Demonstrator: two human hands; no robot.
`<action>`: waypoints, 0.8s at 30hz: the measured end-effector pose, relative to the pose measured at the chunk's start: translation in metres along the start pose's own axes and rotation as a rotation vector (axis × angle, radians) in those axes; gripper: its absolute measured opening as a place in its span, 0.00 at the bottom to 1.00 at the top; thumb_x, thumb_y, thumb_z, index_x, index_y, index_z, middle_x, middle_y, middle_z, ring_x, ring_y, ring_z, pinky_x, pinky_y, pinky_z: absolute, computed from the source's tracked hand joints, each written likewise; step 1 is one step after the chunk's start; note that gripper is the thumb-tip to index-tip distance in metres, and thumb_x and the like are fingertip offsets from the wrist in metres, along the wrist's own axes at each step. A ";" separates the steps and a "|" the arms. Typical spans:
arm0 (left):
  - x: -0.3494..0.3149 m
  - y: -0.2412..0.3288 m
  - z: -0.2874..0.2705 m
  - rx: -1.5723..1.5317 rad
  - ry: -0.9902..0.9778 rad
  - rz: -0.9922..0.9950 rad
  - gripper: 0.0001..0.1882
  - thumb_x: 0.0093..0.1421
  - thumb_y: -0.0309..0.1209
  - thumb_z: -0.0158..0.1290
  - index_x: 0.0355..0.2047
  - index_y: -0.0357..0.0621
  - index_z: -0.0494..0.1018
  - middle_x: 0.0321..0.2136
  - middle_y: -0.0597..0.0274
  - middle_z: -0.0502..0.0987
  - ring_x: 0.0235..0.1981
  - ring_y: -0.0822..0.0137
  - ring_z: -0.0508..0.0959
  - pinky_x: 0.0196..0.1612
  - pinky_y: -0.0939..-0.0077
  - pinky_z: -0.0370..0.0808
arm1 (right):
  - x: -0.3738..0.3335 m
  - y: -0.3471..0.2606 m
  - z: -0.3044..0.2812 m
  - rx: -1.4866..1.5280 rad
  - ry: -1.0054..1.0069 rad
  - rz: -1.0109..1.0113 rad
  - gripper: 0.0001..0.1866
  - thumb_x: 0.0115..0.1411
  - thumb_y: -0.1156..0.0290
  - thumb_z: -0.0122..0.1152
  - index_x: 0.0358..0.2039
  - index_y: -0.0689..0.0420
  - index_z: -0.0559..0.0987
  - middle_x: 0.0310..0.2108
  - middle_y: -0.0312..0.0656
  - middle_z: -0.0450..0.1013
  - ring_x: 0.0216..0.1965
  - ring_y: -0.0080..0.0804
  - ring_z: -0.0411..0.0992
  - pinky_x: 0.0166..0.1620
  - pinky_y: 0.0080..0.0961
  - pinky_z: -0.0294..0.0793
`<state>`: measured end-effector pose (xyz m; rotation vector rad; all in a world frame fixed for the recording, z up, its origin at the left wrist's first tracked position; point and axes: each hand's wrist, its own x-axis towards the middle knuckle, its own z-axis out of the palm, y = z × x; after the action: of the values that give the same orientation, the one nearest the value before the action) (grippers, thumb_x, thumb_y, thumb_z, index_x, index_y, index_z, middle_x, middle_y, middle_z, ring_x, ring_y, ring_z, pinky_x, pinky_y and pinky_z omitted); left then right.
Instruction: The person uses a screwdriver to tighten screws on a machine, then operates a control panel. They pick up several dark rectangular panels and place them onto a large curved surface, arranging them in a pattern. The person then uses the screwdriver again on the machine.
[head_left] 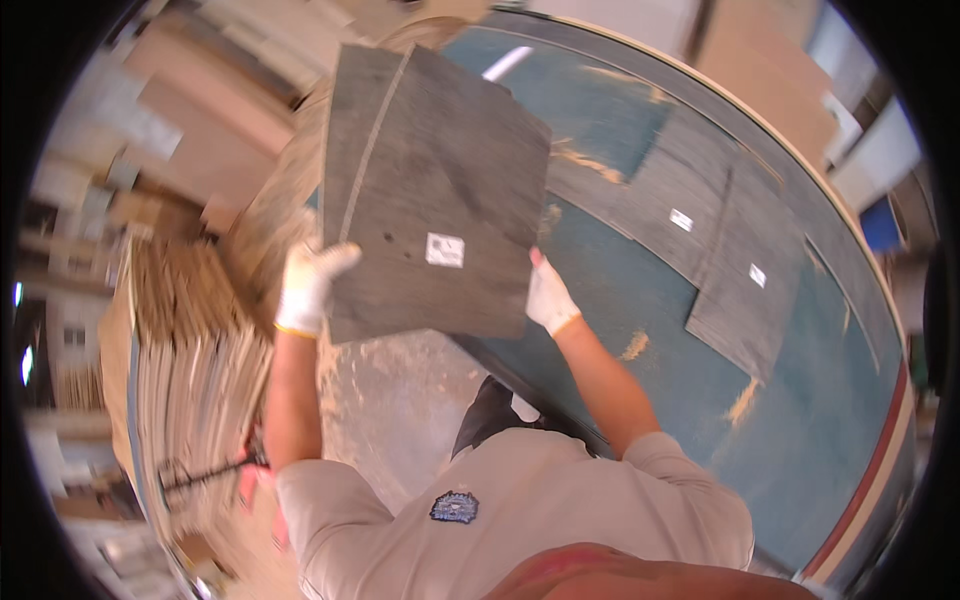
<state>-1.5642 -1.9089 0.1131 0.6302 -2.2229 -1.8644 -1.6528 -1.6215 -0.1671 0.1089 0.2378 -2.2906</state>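
A grey wood-grain panel (455,180) with a small white label is held up in front of me, above the table's left edge. A second grey piece (360,120) shows along its left side; I cannot tell whether it is a separate panel. My left hand (310,283), in a white glove, grips the left edge with the thumb on the face. On the opposite edge my gloved right hand (549,296) is closed, its fingers mostly behind the panel.
More grey panels (690,170) with white labels lie on the blue-green table (600,290), among patches of sawdust. A tall stack of brown sheets (200,390) stands on my left, with a red item (250,485) beside it. Bare floor (410,410) shows between stack and table.
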 end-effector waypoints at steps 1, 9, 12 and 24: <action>-0.041 -0.027 -0.020 -0.010 -0.037 0.047 0.16 0.56 0.20 0.64 0.46 0.30 0.81 0.37 0.59 0.84 0.35 0.72 0.81 0.42 0.75 0.79 | -0.015 0.026 -0.001 -0.258 0.121 -0.052 0.41 0.65 0.52 0.67 0.72 0.55 0.61 0.68 0.44 0.66 0.67 0.44 0.66 0.70 0.48 0.64; -0.393 -0.209 -0.119 0.176 0.229 -0.152 0.16 0.60 0.36 0.63 0.41 0.35 0.83 0.30 0.67 0.81 0.33 0.74 0.76 0.40 0.71 0.77 | -0.038 0.174 -0.004 -0.867 -0.150 0.410 0.30 0.61 0.61 0.71 0.58 0.64 0.73 0.57 0.43 0.75 0.57 0.34 0.70 0.60 0.35 0.69; -0.506 -0.276 -0.081 -0.268 0.554 -0.292 0.29 0.62 0.45 0.61 0.56 0.35 0.77 0.38 0.58 0.83 0.41 0.69 0.78 0.49 0.68 0.76 | -0.054 0.246 0.001 -1.233 -0.161 0.401 0.25 0.62 0.66 0.71 0.56 0.64 0.76 0.50 0.41 0.77 0.50 0.34 0.73 0.58 0.33 0.70; -0.893 -0.468 0.101 -0.924 1.777 -0.461 0.19 0.66 0.38 0.58 0.46 0.32 0.79 0.39 0.57 0.83 0.39 0.70 0.80 0.44 0.70 0.78 | -0.309 0.589 -0.052 -1.308 -0.571 1.571 0.32 0.62 0.66 0.67 0.63 0.64 0.71 0.58 0.47 0.74 0.56 0.41 0.73 0.63 0.41 0.71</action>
<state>-0.7064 -1.5002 -0.2402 1.6096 -0.0955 -1.1102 -1.0075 -1.7701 -0.2499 -0.7418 0.8729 -0.2973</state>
